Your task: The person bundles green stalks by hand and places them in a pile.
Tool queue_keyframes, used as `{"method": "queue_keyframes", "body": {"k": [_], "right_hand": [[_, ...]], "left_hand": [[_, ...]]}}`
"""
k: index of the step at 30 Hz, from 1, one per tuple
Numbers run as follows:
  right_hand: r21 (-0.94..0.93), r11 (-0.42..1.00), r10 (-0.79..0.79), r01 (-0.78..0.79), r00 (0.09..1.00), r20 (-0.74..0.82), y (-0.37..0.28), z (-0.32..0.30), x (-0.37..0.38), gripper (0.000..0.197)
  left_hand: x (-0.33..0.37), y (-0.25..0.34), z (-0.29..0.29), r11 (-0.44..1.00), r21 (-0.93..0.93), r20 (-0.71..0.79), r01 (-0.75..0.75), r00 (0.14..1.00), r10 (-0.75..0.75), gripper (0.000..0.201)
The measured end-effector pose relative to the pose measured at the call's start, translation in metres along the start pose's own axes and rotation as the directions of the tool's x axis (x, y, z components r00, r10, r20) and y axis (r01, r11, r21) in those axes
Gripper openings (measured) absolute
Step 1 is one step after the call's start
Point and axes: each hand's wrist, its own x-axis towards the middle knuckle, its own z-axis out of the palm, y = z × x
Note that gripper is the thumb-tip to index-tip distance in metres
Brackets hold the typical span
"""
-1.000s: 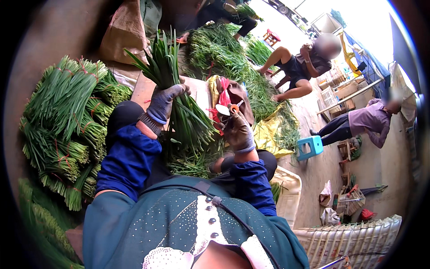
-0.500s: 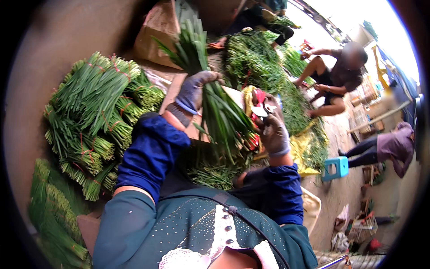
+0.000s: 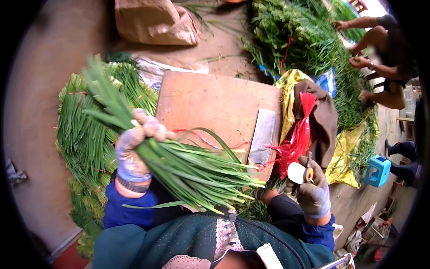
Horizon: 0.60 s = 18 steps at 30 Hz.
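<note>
My left hand, in a soiled knit glove, is closed around the middle of a bunch of garlic chives. One end fans out toward the right and the other points up and left. At the right, my gloved right hand grips a small object with a white rounded disc and an orange-brown ring; its kind is unclear. Just beyond that hand hangs a tied bundle of red plastic strips. A wide metal blade lies on a wooden board in front of me.
Stacked bundles of chives stand at my left. A large heap of loose greens fills the far right, near a seated person. Yellow sacking and a blue stool lie rightward. A tan sack sits at the far left.
The chive bunch has swung from near upright to lying slantwise, its lower end now pointing right. My left hand has come lower and left; my right hand is farther right. The board and blade are uncovered.
</note>
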Motion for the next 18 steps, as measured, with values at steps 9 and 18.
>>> {"method": "queue_keyframes", "body": {"k": [9,18], "right_hand": [[0.177,0.982,-0.092,0.07,0.989,0.115,-0.018,0.001,0.082,0.049],[0.423,0.905,-0.03,-0.045,0.985,0.168,-0.005,0.032,0.111,0.046]], "left_hand": [[0.066,-0.011,-0.015,0.985,-0.156,0.118,0.077,0.991,-0.059,0.024],[0.048,-0.032,-0.025,0.93,-0.295,0.109,0.219,0.975,-0.195,0.026]]}}
